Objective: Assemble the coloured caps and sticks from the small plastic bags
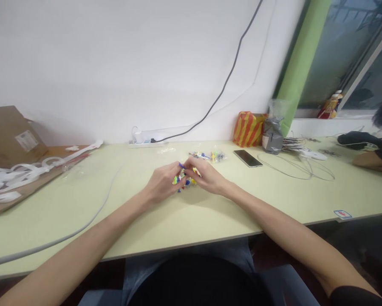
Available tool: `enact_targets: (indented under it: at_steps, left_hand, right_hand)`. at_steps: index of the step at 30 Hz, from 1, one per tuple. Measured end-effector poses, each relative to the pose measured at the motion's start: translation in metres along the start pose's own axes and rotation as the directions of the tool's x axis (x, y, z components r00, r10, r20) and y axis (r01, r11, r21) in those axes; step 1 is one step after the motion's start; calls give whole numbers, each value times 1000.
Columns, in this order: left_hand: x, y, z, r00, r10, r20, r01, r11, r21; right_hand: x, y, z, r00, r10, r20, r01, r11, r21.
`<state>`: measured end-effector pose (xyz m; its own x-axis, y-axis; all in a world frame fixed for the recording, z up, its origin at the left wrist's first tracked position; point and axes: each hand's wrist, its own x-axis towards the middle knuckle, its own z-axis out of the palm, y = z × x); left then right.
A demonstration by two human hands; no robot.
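Note:
My left hand [163, 182] and my right hand [208, 175] meet over the middle of the table, fingers bent inward and closed. Between them is a small colourful plastic toy [187, 182] with blue, yellow, green and red parts. A blue piece [181, 165] of it sticks up between the fingertips. The fingers cover much of the toy, so its exact shape is hidden. Just beyond my hands lie small plastic parts [214, 156] in clear bags, some yellow, blue and grey.
A black phone [247, 158] lies right of the bags, near a striped bag [248, 129] and a grey pouch [272, 136]. Leftward are a cardboard box [12, 136], white straps [21, 176] and a grey cable [82, 227]. A power strip [146, 144] sits by the wall. Another person's arm [372, 160] rests far right.

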<state>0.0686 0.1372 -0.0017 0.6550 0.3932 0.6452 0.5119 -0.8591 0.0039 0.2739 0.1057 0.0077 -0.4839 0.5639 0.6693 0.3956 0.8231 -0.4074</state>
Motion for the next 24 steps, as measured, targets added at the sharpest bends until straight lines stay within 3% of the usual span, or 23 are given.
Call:
enact_targets:
  at_steps: [3, 9, 14, 16, 19, 22, 24]
  left_hand:
    - [0, 0, -2, 1000, 11, -28, -10, 1000, 4]
    - [0, 3, 2, 998, 52, 47, -50, 998, -49]
    - [3, 9, -1, 990, 123, 76, -107, 976, -187]
    - [4, 9, -7, 991, 130, 38, -119, 969, -217]
    - [6, 7, -14, 998, 48, 30, -40, 976, -212]
    - [6, 3, -16, 997, -1, 71, 14, 982, -188]
    - [6, 2, -15, 996, 6, 94, 11, 983, -183]
  right_hand:
    - [1, -3, -4, 998, 63, 10, -64, 990, 127]
    - [-1, 0, -11, 983, 148, 108, -170, 959, 226]
    - [0, 3, -15, 953, 159, 259, -277, 807, 522]
    - [1, 3, -18, 955, 154, 253, -277, 768, 577]
    - [3, 10, -21, 973, 186, 135, -228, 855, 466]
    - [2, 29, -20, 976, 215, -35, -210, 971, 113]
    - [-1, 46, -17, 971, 222, -84, -229, 969, -91]
